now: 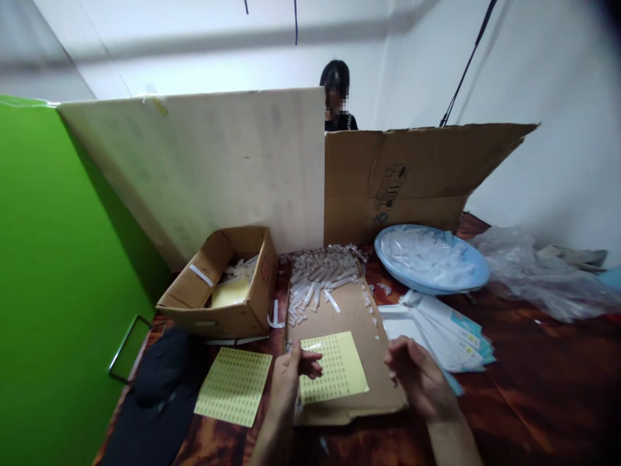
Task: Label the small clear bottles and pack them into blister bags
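My left hand (290, 374) is over the left edge of a yellow sheet of small printed labels (334, 366), thumb raised apart from the loosely bent fingers. I see nothing held in it. To the right, my right hand (421, 375) hovers near the right edge of a flat cardboard piece (349, 317), fingers loosely curled and slightly blurred, with no object showing between them. The label sheet lies on this cardboard. Beyond it spreads a heap of small clear plastic tubes (320, 275). A second yellow label sheet (234, 386) rests on the table, left of my left hand.
An open cardboard box (194, 317) stands at left, a black cap (160, 375) before it. At right are a blue basin (417, 285) of clear plastic pieces, fanned white-and-teal packets (451, 333) and plastic bags (538, 278). Cardboard panels (417, 175) rise behind; a person (342, 122) is beyond.
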Demonstrator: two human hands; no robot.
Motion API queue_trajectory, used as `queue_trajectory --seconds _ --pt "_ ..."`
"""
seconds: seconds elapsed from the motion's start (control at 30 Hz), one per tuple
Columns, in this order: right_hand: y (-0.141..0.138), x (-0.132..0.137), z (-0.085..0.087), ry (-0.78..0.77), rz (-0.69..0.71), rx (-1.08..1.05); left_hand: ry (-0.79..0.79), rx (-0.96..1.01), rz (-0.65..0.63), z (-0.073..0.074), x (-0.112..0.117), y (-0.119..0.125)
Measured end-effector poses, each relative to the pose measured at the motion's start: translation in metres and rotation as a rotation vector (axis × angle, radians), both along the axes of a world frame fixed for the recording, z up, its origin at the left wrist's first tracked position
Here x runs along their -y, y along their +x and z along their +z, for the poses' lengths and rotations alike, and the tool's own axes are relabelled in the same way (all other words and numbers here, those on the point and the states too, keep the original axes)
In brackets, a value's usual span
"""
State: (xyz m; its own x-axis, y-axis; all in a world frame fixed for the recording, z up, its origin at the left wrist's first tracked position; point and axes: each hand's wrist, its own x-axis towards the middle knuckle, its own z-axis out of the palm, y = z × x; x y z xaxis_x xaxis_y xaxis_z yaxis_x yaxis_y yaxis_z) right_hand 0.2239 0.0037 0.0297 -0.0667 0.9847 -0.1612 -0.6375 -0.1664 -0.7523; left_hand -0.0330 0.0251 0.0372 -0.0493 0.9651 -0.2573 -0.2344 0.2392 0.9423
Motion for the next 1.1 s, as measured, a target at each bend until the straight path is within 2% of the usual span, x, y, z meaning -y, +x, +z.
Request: queue_trajectory --seconds 0.2,0.4,0.57,0.7,0.8,0.93,1.1 --pt "-0.014 -0.014 -0.004 0.024 0.015 0.232 0.018 -0.049 0.020 -0.010 -0.001 -0.002" --pt "-0.011 -0.029 -0.018 0.080 -0.005 0.489 0.061 -0.121 -0.006 -0.024 0.003 -0.006" --pt "-0.009 -0.038 -0.025 0.095 -0.020 0.584 0.112 -0.170 -0.036 -0.028 -0.002 -0.010" --pt "-0.005 -0.037 -0.029 0.096 -0.045 0.639 0.186 -0.390 -0.109 -0.024 -0.011 -0.014" --pt "0.001 -0.033 -0.032 0.079 -0.075 0.665 0.317 -0.614 -0.150 -0.023 -0.016 -0.017" --pt "0.006 -0.026 -0.036 0.043 -0.103 0.668 0.434 -0.821 -0.183 -0.031 -0.024 -0.017" --pt "0.003 -0.023 -0.037 0.032 -0.103 0.684 0.452 -0.976 -0.315 -0.042 -0.041 -0.006"
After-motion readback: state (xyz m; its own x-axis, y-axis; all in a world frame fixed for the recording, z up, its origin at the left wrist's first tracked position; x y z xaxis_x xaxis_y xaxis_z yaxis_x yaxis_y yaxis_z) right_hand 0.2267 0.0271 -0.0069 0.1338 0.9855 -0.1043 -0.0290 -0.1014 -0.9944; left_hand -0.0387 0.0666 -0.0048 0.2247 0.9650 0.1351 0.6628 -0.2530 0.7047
